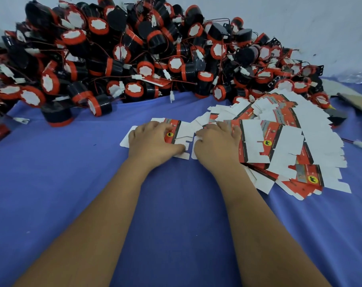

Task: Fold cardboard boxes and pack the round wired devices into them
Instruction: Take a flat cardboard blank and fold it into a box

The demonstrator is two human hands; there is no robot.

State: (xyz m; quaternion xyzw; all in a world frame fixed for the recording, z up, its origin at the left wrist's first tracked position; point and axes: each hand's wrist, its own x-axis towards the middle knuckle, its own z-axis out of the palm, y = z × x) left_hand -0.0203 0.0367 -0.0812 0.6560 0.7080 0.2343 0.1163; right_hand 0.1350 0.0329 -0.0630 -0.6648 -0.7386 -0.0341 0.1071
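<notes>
Your left hand (pixel 153 139) lies flat, fingers spread, pressing a flat box blank (pixel 176 134) onto the blue cloth (pixel 72 183). Your right hand (pixel 217 141) rests palm-down, fingers loosely bent, on the near edge of the fanned stack of blanks (pixel 289 146) just beside it. The heap of round wired devices (pixel 134 54) banks against the far wall. Bare cloth spreads out near you, around both forearms

The flat box blanks (pixel 279 146) are showing white card with red and black panels and a yellow round badge. The round wired devices (pixel 134 50) are showing black bodies, red rims, white faces. The cloth (pixel 72 183) is showing plain blue-violet.
</notes>
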